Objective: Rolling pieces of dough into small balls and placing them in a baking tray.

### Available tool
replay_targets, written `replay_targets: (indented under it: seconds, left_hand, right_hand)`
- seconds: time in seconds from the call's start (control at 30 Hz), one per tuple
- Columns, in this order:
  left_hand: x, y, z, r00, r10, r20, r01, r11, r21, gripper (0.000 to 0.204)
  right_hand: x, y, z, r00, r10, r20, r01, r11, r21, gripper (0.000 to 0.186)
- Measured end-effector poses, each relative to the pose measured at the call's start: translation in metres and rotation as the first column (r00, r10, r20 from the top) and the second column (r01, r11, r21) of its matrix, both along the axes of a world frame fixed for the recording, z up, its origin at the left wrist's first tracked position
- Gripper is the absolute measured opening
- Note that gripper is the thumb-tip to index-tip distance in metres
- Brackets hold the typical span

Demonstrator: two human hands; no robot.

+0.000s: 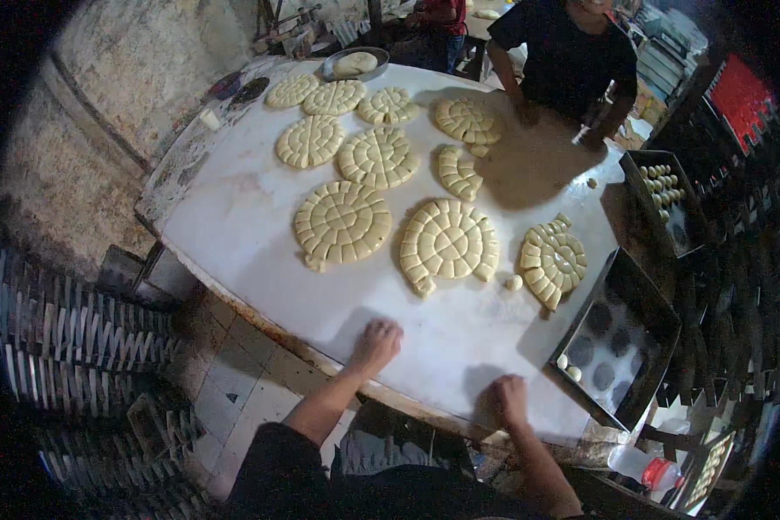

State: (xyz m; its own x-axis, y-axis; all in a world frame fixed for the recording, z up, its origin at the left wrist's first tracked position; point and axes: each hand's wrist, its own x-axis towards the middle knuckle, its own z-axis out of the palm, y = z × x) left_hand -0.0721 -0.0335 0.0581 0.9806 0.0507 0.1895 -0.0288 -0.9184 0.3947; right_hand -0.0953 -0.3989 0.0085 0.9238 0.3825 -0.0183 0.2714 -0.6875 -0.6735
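My left hand (376, 347) rests on the pale marble tabletop (260, 260) near its front edge, fingers curled down. My right hand (509, 399) is on the same slab farther right, also curled; whatever lies under either palm is hidden. Beyond them sits a round of cut dough pieces (450, 243), scored into wedges and blocks. To its left is another scored round (343, 222). On the right a partly used round (553, 263) has lost its circular outline, with a small dough ball (513, 282) beside it.
A black tray (615, 338) with two dough balls stands at the table's right edge. Behind it another tray (667, 204) holds several balls. A co-worker (572, 61) leans over the far side. A metal bowl (355, 64) of dough stands far left; a bottle (637, 466) lies lower right.
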Motion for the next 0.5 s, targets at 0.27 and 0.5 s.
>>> replay_targets:
  seconds: [0.27, 0.5]
  left_hand:
    - [-0.015, -0.009, -0.024, 0.970, -0.232, -0.076, 0.210, 0.952, -0.223, 0.010]
    - [-0.012, 0.082, -0.037, 0.958, -0.278, -0.070, 0.230, 0.890, -0.393, 0.044]
  right_hand:
    - [-0.006, 0.100, -0.021, 0.783, -0.394, 0.482, 0.435, 0.900, 0.028, 0.018]
    - [-0.043, 0.075, 0.026, 0.799, -0.557, 0.229, 0.584, 0.809, -0.071, 0.032]
